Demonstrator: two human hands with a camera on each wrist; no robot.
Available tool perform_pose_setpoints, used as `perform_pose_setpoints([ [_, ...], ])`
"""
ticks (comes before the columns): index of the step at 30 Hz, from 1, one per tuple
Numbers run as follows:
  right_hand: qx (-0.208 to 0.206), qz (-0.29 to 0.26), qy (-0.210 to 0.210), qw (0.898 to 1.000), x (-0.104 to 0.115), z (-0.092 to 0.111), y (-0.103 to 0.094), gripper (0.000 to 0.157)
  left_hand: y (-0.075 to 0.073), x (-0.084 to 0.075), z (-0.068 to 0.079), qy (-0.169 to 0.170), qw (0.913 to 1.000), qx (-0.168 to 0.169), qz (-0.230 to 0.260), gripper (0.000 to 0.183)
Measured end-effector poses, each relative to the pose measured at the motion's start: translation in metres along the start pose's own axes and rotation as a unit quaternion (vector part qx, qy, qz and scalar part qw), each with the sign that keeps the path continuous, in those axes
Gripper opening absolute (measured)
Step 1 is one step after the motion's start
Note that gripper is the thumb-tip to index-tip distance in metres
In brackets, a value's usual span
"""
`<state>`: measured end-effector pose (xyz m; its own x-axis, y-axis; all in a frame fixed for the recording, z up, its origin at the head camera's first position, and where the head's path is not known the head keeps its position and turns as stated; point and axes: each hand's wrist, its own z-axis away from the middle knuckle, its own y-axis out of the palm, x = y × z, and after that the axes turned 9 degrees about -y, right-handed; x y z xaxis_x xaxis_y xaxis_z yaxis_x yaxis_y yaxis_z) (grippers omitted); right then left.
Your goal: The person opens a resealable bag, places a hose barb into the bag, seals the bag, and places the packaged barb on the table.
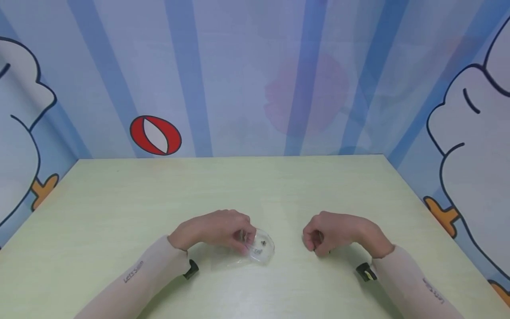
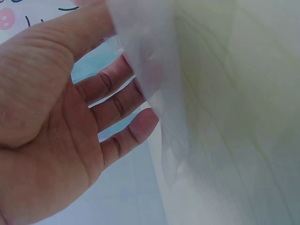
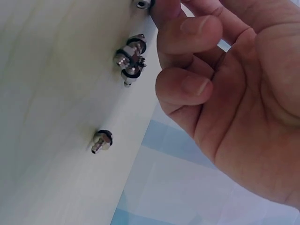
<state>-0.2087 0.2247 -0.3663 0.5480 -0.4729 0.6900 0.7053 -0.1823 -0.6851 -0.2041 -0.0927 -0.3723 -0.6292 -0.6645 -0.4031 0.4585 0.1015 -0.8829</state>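
My left hand (image 1: pixel 227 228) pinches a clear plastic bag (image 1: pixel 239 262) by its edge. In the left wrist view the translucent plastic (image 2: pixel 154 70) hides the fingertips. At its right side a rounded clear plastic piece (image 1: pixel 268 254) lies low over the table, with small metal bits seen in or through it. To the right my right hand (image 1: pixel 336 232) is low over the table with curled fingers. A small metal fitting (image 3: pixel 142 3) is at its fingertips, partly cut off by the frame. Beside that hand lie several barbed metal fittings with black rings (image 3: pixel 131 61), and a single fitting (image 3: pixel 102 140) stands apart.
A pale wood-grain table (image 1: pixel 191 186) spreads under both hands. Behind it hangs a blue striped backdrop (image 1: pixel 247 79) with cartoon figures and a red-and-white ball print. Black wrist-worn devices (image 1: pixel 191 269) show at both sleeves.
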Motion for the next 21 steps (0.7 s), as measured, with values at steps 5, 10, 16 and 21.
perform_pose_setpoints([
  [5, -0.001, -0.007, -0.003, 1.0, 0.0016, -0.0002, -0.0008, 0.025, 0.0002, 0.0, 0.0001, 0.0, 1.0, -0.001, -0.001, 0.016],
  [10, -0.002, -0.009, -0.021, 1.0, -0.0005, -0.0036, 0.0009, 0.023, 0.0006, 0.0004, 0.0002, 0.001, 1.0, -0.001, -0.001, 0.016],
  [16, -0.004, 0.003, -0.044, 0.999, -0.0014, -0.007, 0.0007, 0.02, 0.001, 0.0014, 0.0005, 0.002, 1.0, -0.003, -0.001, 0.017],
  [21, -0.01, 0.019, -0.053, 0.998, 0.0041, -0.009, -0.0006, 0.02, 0.0003, 0.0016, 0.0011, 0.004, 1.0, -0.002, 0.0, 0.017],
])
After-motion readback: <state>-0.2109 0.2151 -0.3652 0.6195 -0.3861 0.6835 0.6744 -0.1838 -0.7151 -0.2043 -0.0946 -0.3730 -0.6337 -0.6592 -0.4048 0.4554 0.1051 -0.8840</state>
